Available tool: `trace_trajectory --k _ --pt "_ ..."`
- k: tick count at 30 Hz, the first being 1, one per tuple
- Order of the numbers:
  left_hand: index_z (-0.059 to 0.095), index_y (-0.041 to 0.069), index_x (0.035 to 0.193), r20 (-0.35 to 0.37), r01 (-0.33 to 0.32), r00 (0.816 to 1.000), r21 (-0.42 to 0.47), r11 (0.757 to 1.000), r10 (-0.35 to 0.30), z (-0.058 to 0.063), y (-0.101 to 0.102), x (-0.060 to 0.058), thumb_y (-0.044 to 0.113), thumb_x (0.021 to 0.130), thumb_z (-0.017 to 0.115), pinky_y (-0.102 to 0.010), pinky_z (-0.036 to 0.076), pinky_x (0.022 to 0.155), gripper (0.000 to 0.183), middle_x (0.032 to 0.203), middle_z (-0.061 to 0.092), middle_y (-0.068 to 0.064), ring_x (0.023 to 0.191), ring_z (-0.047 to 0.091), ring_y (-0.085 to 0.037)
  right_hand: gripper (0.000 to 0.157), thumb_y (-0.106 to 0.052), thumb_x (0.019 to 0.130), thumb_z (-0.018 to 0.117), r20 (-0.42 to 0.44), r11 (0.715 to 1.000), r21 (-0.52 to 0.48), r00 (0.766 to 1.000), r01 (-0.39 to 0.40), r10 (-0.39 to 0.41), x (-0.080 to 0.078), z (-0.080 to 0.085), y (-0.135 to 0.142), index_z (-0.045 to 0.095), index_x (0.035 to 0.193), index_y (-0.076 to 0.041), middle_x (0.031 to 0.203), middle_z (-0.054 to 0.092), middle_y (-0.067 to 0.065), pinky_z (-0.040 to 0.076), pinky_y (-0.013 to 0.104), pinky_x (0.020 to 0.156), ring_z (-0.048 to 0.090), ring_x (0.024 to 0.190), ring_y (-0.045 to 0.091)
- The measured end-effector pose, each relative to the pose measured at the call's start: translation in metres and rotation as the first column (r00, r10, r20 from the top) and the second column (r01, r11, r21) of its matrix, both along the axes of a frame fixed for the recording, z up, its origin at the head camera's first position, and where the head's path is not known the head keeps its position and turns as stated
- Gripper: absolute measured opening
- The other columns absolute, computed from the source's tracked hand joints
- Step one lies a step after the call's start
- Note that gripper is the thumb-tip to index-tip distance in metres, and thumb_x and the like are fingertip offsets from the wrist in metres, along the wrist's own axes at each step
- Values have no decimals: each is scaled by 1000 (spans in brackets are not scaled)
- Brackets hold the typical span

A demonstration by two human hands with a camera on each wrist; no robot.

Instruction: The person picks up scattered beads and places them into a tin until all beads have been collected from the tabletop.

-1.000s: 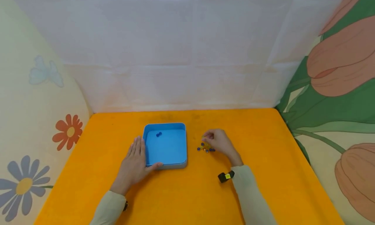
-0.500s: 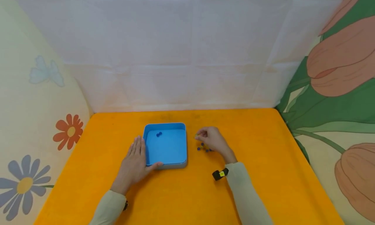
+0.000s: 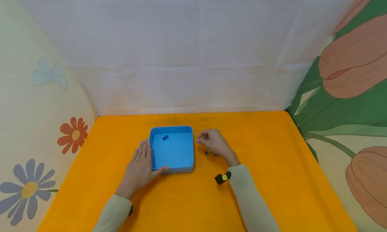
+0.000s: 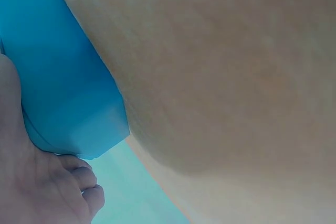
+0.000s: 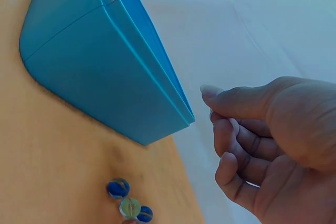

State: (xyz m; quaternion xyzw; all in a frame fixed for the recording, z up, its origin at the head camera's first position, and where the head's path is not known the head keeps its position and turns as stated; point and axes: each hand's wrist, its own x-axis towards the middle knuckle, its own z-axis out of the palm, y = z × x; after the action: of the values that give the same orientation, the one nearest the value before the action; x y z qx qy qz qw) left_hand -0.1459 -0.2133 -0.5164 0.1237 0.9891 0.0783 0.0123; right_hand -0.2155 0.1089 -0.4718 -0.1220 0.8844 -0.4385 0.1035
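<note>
No lettering, brand or number can be read. A small bright-yellow square patch [image 3: 224, 177] sits on the black box-shaped wrist device [image 3: 218, 180], well in from the orange tabletop's [image 3: 287, 165] right edge; any marks are too small to tell.

Pale grey-green long sleeves [image 3: 254, 201], bare hands [image 3: 139, 170], boxy black wrist device [image 3: 219, 180] with yellow-green square marking [image 3: 224, 177]

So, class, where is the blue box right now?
In the head view, the blue box sits on the orange table, just left of centre, between the left hand, touching it, and the right hand.
</note>
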Motion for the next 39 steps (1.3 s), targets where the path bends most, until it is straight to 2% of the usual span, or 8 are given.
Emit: trace_trajectory --k 7,11,16,21,29,39 --pt "14 -12 163 -4 0 1000 0 1000 0 2 1 0 86 88 54 -62 22 131 130 173 14 -33 161 18 -51 17 -23 101 72 -13 1000 16 1000 -18 19 -4 0 -10 77 109 -9 100 77 11 58 28 72 64 80 17" --pt "16 -13 163 -22 2 1000 5 1000 -2 3 1 1 86 87 54 -62 24 130 130 172 16 -34 160 20 -52 16 -21 102 71 -18 999 5 999 -48 48 -4 3 -15 77 108 -8 100 77 13 56 28 72 63 78 17" --pt "14 -13 163 -10 -1 1000 3 1000 1 2 0 0 85 88 55 -62 22 130 130 172 14 -34 160 19 -52 15 -21 102 70 -11 997 13 997 -76 76 -6 5 -21 76 109 -9 99 75 16 53 28 65 60 71 18" --pt "13 -13 163 3 -1 1000 1 1000 1 1 0 0 85 88 55 -62 22 130 131 172 13 -34 160 19 -52 15 -21 102 71 -28 996 30 996 -87 88 -11 3 -28 76 109 -8 93 74 11 53 29 60 59 66 18" --pt "13 -13 163 7 -2 1000 5 1000 2 2 1 0 87 87 53 -63 23 130 131 172 14 -34 160 19 -53 17 -22 102 71 -52 990 76 991 -120 124 -18 6 -40 77 111 -9 93 73 2 54 25 69 62 77 16" --pt "13 -14 162 7 1 1000 0 1000 -1 2 0 0 86 88 53 -64 24 129 131 172 15 -35 159 20 -53 19 -22 102 71 -37 986 95 989 -138 142 -23 13 -54 77 112 -8 96 73 3 56 26 73 64 82 17"
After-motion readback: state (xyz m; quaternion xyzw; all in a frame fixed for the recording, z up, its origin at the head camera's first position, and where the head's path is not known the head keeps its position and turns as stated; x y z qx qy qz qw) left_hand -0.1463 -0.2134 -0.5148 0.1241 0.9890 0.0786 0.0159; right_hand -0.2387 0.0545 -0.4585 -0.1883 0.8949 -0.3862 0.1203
